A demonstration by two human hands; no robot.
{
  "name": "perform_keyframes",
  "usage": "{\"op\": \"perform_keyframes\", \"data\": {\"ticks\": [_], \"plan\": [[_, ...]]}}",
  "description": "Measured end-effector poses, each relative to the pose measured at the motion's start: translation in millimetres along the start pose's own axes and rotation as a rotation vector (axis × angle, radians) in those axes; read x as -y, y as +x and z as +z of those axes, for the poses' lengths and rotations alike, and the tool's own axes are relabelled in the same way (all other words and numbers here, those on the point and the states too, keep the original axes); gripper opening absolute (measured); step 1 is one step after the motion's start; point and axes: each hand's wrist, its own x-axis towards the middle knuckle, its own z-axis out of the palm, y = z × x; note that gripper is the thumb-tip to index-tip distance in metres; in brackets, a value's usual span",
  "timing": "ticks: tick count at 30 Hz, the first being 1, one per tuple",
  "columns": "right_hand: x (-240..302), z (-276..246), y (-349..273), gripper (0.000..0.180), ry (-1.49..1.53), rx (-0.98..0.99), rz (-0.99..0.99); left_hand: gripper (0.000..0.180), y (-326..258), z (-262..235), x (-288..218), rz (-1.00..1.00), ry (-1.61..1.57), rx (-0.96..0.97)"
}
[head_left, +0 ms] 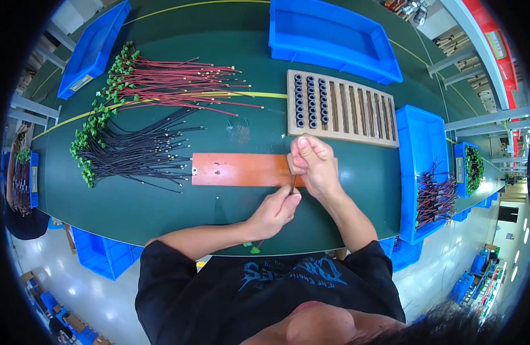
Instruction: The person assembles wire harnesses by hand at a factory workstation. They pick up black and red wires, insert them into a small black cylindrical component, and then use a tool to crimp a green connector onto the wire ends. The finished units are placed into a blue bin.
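Observation:
Over the right part of a flat orange plate (242, 169), my two hands work close together on a thin dark wire (292, 182). My left hand (273, 213) is closed, pinching the wire between thumb and fingers. Just above and to the right, my right hand (315, 164) is curled into a fist at the wire's upper part; its fingers hide whatever else is in them. Below my left hand, near the table's front edge, a green connector (255, 249) hangs, partly hidden by my arm.
Bundles of red wires (184, 77) and black wires (132, 149) with green connectors lie at left. A slotted wooden board (357, 138) holds rows of black rings. Blue bins stand behind (339, 40), at far left (95, 49) and at right (411, 172), the last holding wires.

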Motion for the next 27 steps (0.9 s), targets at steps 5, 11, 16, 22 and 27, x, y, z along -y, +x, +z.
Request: {"op": "perform_keyframes", "data": {"ticks": [5,11,16,22,27], "plan": [[-2.9,2.1,-5.1,0.024,-0.061,-0.139,-0.199,0.025,0.7,-7.9,-6.3,-0.036,-0.155,0.075],[3.4,0.1,-24.1,0.040,-0.363,-0.094,-0.233,0.026,-0.5,-11.0,-4.5,-0.048,-0.148,0.118],[3.8,-13.7,-32.1,0.035,-0.258,-0.080,-0.002,0.033,-2.2,-15.4,2.6,-0.052,-0.101,0.203],[8.0,-17.9,-33.3,0.034,-0.272,-0.103,-0.006,0.041,0.0,-15.8,-1.0,-0.106,-0.127,0.205],[-1.7,-28.1,-31.1,0.034,-0.325,-0.134,-0.046,0.041,0.9,-14.8,-2.8,-0.089,-0.126,0.164]]}}
